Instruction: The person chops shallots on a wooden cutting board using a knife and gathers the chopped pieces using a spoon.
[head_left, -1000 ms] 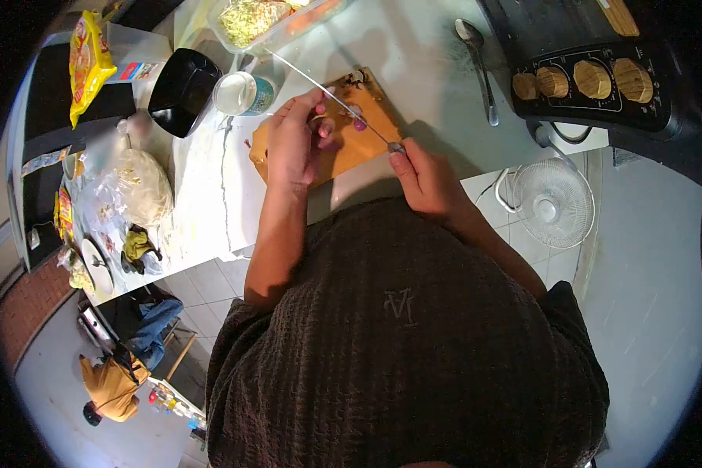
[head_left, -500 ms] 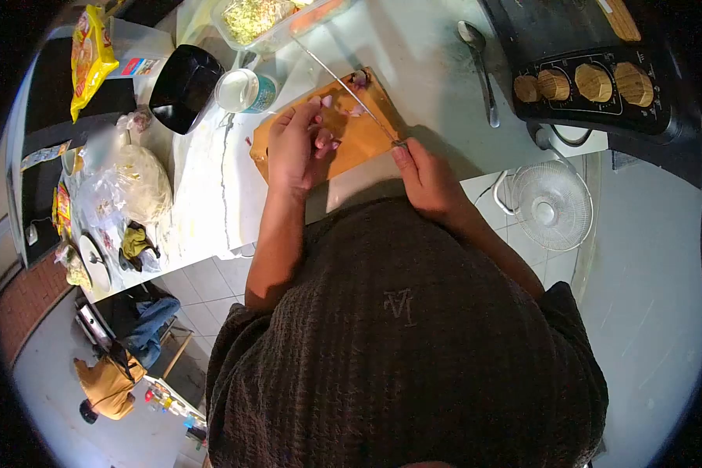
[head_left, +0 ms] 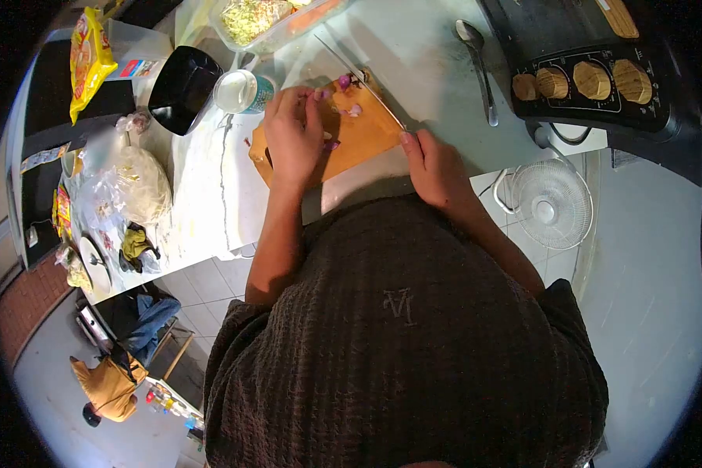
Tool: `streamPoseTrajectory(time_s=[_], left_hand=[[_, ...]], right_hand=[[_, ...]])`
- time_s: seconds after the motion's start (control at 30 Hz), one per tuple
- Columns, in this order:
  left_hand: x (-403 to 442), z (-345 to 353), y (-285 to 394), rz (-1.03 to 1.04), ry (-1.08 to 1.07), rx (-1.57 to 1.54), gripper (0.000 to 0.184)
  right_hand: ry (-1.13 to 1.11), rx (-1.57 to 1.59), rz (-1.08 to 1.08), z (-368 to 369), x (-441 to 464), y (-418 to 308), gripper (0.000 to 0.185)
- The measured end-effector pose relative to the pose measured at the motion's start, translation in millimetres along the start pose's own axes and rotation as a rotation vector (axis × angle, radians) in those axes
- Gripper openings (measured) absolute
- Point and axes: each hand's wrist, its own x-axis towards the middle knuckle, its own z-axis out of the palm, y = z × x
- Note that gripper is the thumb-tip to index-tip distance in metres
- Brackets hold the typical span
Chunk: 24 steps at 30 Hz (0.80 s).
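My right hand is closed round the handle of a knife, whose thin blade slants up and left across the far right corner of an orange cutting board. Over the board's left side is my left hand, its thumb and fingertips pinched on a small purple shallot piece. A rounder purple shallot lies near the blade, at the far edge. Pale shallot pieces rest mid-board, and another purple bit is beside my left wrist.
Left of the board stand a clear cup, a black bowl and plastic bags. A tub of shredded vegetables is beyond. At right are a spoon, a black stove and a fan. Another person is at lower left.
My left hand has lifted its fingertips away from me and brought them together. The knife has shifted slightly right and toward me. The round shallot near the blade shows more clearly.
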Motion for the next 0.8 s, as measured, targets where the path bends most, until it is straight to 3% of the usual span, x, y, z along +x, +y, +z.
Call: streamPoseTrajectory(time_s=[0.07, 0.1, 0.17, 0.27, 0.5, 0.8], left_hand=[[10.2, 2.9, -6.1, 0.251, 0.036, -0.066, 0.005], [16.5, 4.2, -7.4, 0.253, 0.041, -0.065, 0.005], [29.6, 5.4, -8.7, 0.477, -0.139, -0.133, 0.009], [38.9, 14.5, -7.7, 0.545, -0.219, -0.153, 0.011], [36.0, -1.0, -14.1, 0.454, -0.330, 0.011, 0.004], [1.8, -18.9, -23.4, 0.287, -0.235, 0.139, 0.011]], right_hand=[[0.006, 0.009, 0.007, -2.5, 4.8, -2.7, 0.043], [0.009, 0.016, 0.013, -3.3, 6.5, -4.0, 0.044], [0.004, 0.018, 0.015, -5.9, 8.1, -4.6, 0.044], [-0.002, 0.036, 0.016, -12.5, 9.5, -2.1, 0.045], [0.007, 0.043, 0.050, -17.6, 4.2, 5.5, 0.046], [-0.112, 0.083, 0.029, -2.5, -0.3, 0.5, 0.046]])
